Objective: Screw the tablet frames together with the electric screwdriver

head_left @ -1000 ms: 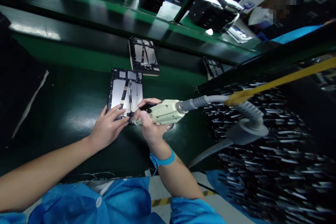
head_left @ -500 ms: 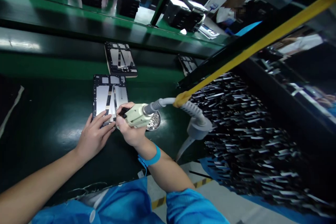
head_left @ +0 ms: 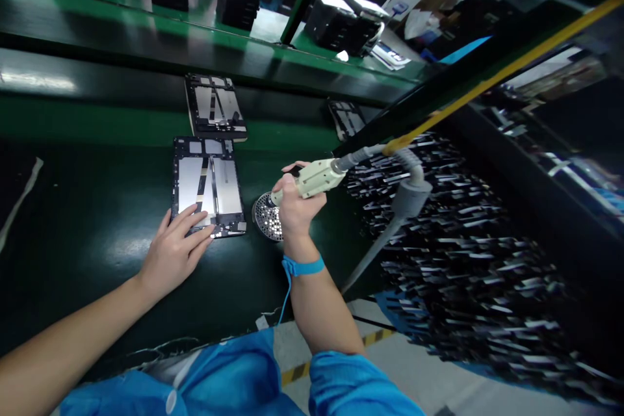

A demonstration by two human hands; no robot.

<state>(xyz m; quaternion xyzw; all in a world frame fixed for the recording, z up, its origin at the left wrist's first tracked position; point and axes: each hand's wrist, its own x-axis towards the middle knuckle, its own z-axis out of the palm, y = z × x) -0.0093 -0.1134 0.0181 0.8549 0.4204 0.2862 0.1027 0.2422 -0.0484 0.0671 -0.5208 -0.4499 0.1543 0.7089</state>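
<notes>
**Green bench, one tablet frame pinned, driver over the screw dish**

Green matting covers the workbench [head_left: 97, 208], biggest thing in view; every place below is given relative to the tablet frame [head_left: 208, 185] lying flat near its middle. Just beyond the frame, further from the person, a second frame [head_left: 214, 106] lies on the dark conveyor strip, close but apart. A third one [head_left: 348, 118] sits beyond and well to the right, partly hidden. Right of the frame, dark racks of blurred metal parts [head_left: 463, 240] fill that side.

The electric screwdriver [head_left: 316, 177] hangs on a grey hose under a yellow cord, right of the frame and clear of it. The right hand [head_left: 295, 205] is wrapped tight around its pale body, fingers curled shut on it, tip pointing down-left toward the screw dish [head_left: 267, 216]. That small round dish sits just beside the frame's near right corner, full of tiny bright screws. A blue wrist strap [head_left: 302, 266] rings the right wrist.

The left hand [head_left: 173, 250] lies flat, fingers spread, fingertips pressing on the frame's near left corner, holding nothing.

Handling, as a judgement: the frame looks thin, stiff, light, with bare foil and ribbon strips in the middle that look fragile; best held by the black outer rim or pinned at a corner, as here. The driver looks partly cord-borne, so light in hand; grip at the body. Screws are tiny and slippery, easy to spill.
</notes>
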